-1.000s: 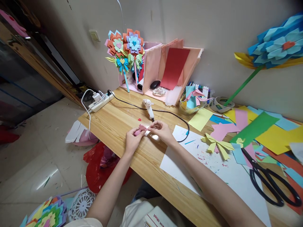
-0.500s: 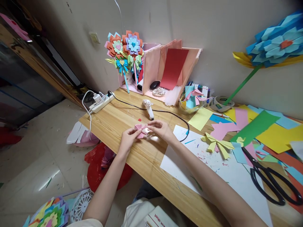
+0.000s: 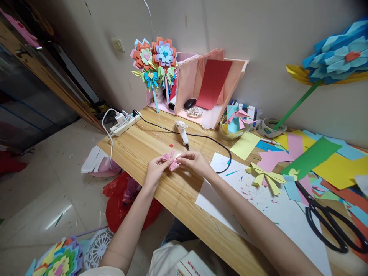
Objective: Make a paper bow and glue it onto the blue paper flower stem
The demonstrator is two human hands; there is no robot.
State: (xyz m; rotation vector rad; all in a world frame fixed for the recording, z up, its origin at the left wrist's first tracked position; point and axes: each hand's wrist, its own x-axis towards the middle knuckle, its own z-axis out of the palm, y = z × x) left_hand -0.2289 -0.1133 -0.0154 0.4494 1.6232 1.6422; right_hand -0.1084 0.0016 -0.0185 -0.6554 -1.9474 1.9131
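Folded pink paper piece [image 3: 169, 157]: held over the pale wood-grain desk [image 3: 129, 149].
Left hand [image 3: 154, 170]: grip pinching its left side.
Right hand [image 3: 196, 162]: grip pinching its right edge.
Pink folds [image 3: 173, 165]: being shaped, I'd say; the next move wants light, steady pressure.

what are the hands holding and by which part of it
A folded pink paper piece: the left hand pinches its left side, the right hand its right side.
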